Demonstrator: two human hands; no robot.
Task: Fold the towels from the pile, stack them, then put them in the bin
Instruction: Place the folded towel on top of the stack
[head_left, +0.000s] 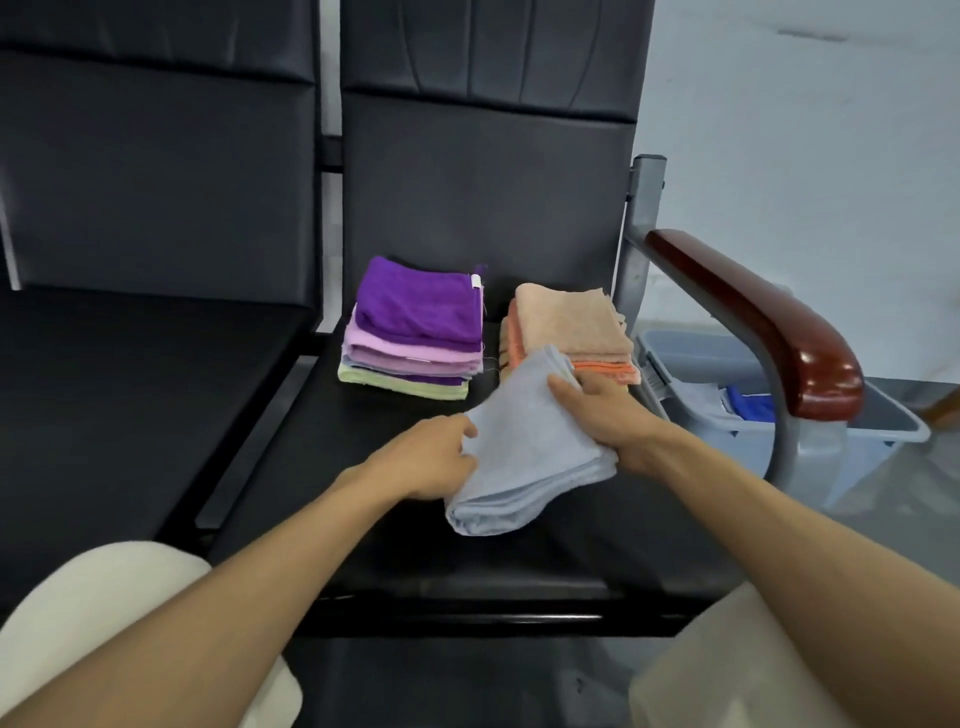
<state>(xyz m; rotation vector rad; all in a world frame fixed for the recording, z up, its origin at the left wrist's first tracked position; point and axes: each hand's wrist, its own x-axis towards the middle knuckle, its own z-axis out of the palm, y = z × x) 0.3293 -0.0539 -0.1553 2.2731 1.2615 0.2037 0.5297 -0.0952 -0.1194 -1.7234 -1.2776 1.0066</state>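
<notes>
A folded light blue towel lies tilted on the black seat between my hands. My left hand pinches its left edge. My right hand grips its right side, thumb on top. Behind it stand two stacks of folded towels: a purple and lilac stack with a pale green one at the bottom, and a peach and orange stack. The blue towel's far corner overlaps the front of the peach stack. A grey bin sits on the floor to the right, beyond the armrest, with blue cloth inside.
A dark red wooden armrest on a grey metal frame stands between the seat and the bin. Another black seat is on the left. My knees in light trousers show at the bottom corners.
</notes>
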